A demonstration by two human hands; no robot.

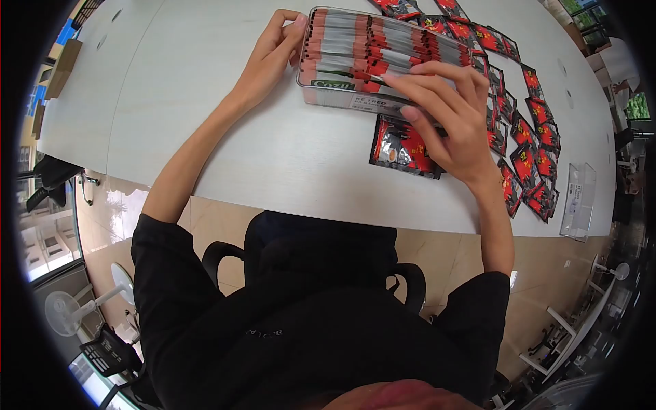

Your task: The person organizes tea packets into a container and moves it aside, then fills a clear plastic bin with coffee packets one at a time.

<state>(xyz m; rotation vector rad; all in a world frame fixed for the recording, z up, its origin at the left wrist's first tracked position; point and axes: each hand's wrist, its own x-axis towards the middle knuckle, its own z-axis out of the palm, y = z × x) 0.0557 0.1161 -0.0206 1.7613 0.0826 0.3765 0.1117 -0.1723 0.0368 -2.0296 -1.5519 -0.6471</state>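
Note:
A clear plastic box (326,98) stands near the far side of the table, packed with upright rows of red and grey sachets (335,46). A white label with printed text is on its front wall. My left hand (273,58) is curled against the box's left end, fingers bent round the edge. Over the front right of the box is my right hand (447,113), fingers apart; the index fingertip touches the sachets and the thumb is by the front wall. One black and red sachet (403,147) lies flat before the box, partly under my right hand.
Many loose black and red sachets (525,160) are scattered to the right and behind the box. A second clear plastic container (579,201) with a label is at the table's right edge. The white table (273,171) has its near edge close to my body.

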